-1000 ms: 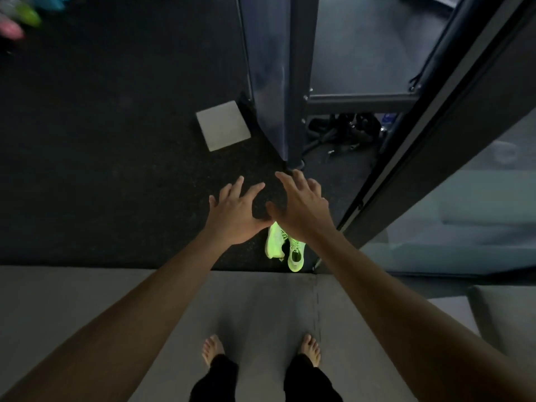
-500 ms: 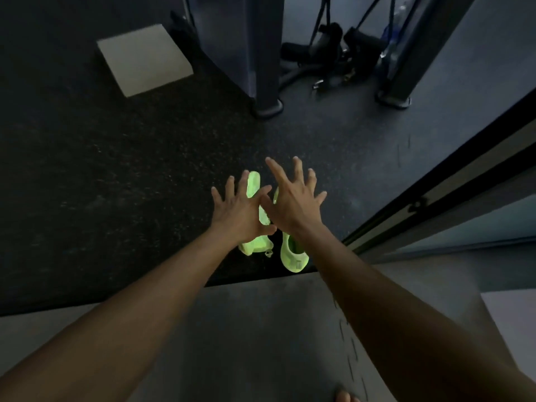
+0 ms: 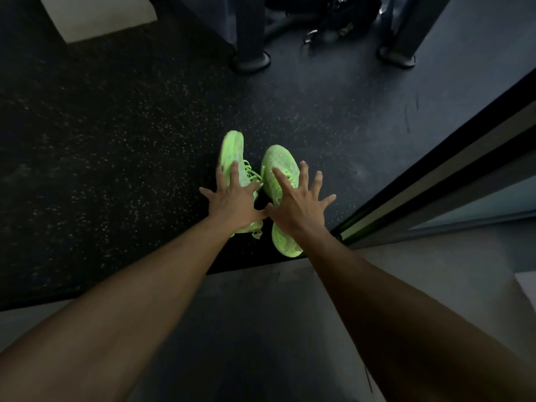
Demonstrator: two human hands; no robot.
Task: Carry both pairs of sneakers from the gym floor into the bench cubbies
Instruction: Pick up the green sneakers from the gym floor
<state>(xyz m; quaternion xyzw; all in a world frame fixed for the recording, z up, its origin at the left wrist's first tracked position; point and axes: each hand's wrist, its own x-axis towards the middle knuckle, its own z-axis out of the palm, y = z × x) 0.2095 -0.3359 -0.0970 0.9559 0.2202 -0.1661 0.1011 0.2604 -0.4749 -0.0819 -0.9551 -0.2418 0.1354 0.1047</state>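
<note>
A pair of bright lime-green sneakers lies on the dark speckled gym floor [image 3: 116,146], toes pointing away from me. The left sneaker [image 3: 232,153] is tipped onto its side. Beside it the right sneaker [image 3: 280,163] rests sole down. My left hand [image 3: 236,198] hovers over the left sneaker with fingers spread, fingertips over its upper. My right hand [image 3: 298,206] is spread above the right sneaker, covering its middle. Neither hand grips a shoe. The second pair and the bench cubbies are out of view.
Two dark metal machine posts [image 3: 251,58] [image 3: 398,55] stand on feet behind the shoes, with cables and clips [image 3: 316,33] between them. A pale square plate [image 3: 98,15] lies at the upper left. A black door track [image 3: 435,172] runs diagonally on the right. Grey flooring [image 3: 261,329] lies under me.
My view has dropped closer to the sneakers. Both hands have lowered over the shoes and spread wider, one above each sneaker.
</note>
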